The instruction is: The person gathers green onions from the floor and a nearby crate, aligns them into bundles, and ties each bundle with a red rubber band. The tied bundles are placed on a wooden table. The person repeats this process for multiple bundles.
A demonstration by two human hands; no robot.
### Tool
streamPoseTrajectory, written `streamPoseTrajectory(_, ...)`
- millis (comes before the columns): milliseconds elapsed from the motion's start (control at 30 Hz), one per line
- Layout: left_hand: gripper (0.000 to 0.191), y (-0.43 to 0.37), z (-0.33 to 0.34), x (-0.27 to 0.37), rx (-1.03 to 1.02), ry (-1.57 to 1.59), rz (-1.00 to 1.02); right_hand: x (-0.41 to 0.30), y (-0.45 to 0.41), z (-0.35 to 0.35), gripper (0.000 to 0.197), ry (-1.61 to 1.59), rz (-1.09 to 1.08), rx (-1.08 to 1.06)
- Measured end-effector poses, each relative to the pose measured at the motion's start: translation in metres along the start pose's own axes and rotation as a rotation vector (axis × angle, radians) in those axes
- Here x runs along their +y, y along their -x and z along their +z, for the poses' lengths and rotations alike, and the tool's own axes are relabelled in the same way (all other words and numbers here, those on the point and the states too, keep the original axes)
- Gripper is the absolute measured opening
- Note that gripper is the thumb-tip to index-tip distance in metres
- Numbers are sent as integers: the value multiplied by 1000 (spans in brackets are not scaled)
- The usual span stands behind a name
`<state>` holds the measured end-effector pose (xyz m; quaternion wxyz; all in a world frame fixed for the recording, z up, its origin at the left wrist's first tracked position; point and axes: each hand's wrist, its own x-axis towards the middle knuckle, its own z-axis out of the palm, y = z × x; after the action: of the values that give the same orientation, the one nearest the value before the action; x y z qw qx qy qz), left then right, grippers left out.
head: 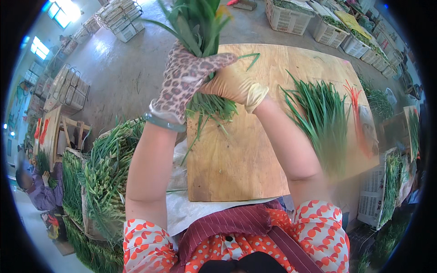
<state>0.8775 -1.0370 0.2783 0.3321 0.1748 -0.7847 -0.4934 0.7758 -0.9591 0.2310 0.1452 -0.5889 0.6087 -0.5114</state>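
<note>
A bunch of garlic chives [212, 106] is clasped between both hands above the far left part of a wooden board [235, 163]. My left hand [184, 76], in a leopard-print glove, wraps around the bunch with its thumb stretched across to the right. Against the lower right side of the stalks, my right hand [237, 85] grips in a pale yellow glove. Cut ends hang below the hands, and the leaves fan out above. On the right of the board lies a pile of loose chives [317, 112], with orange-red ties [355, 112] beside it.
A large heap of chives [109, 170] stands left of the board. Beyond it, a co-worker [42, 191] holds some greens. White crates [290, 17] filled with greens line the far right, and stacked crates [119, 20] stand far left. Another crate [372, 187] is at right.
</note>
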Motion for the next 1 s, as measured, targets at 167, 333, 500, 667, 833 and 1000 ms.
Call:
streamPoseTrajectory(167, 41, -7, 0, 10, 100, 116, -65, 8, 13, 0, 80, -55, -101, 95)
streamPoseTrajectory(333, 23, 10, -11, 8, 184, 123, -27, 56, 49, 33, 92, -289, 66, 6)
streamPoseTrajectory(500, 17, -2, -24, -16, 178, 105, 42, 85, 73, 59, 74, -20, 313, -45)
streamPoseTrajectory(667, 23, -26, -117, -30, 237, -30, 81, 85, 94, 67, 45, 419, 534, -330)
streamPoseTrajectory(833, 29, -41, -216, -22, 345, -784, 277, 77, 130, 69, 50, 701, 327, -316)
streamPoseTrajectory(1000, 30, -45, -253, -31, 450, -1224, 407, 79, 117, 106, 72, 808, -73, -348)
